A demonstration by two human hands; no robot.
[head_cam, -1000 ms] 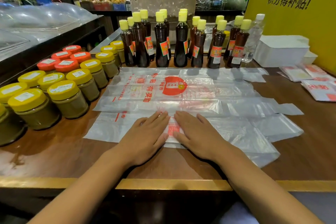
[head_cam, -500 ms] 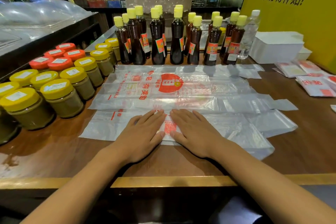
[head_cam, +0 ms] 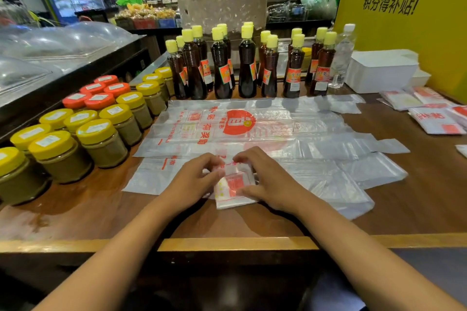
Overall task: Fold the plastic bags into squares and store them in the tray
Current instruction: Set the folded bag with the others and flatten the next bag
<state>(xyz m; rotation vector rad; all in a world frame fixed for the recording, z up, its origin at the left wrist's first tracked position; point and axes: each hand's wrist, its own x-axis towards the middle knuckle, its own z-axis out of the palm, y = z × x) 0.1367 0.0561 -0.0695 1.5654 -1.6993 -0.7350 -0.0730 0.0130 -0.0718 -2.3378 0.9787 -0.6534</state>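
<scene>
Fingers of left hand (head_cam: 194,179) & right hand (head_cam: 267,182) curled, pinching folded bag (head_cam: 233,188) near counter (head_cam: 101,212) front edge; long axis ran front-back.

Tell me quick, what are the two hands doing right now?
Left hand: fingers curled, pinching the folded plastic bag.
Right hand: fingers curled, pinching the same folded plastic bag.

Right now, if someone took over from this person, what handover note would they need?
Left hand and right hand: both pinch the folded bag near the counter's front edge.
Flat bags lie spread behind it, unfolded.
Folded squares sit at the far right, beside the white tray.
Done: this bag is folded down to a small packet.
Left: finish its square, put it away in the tray, then fold the flat ones.
</scene>
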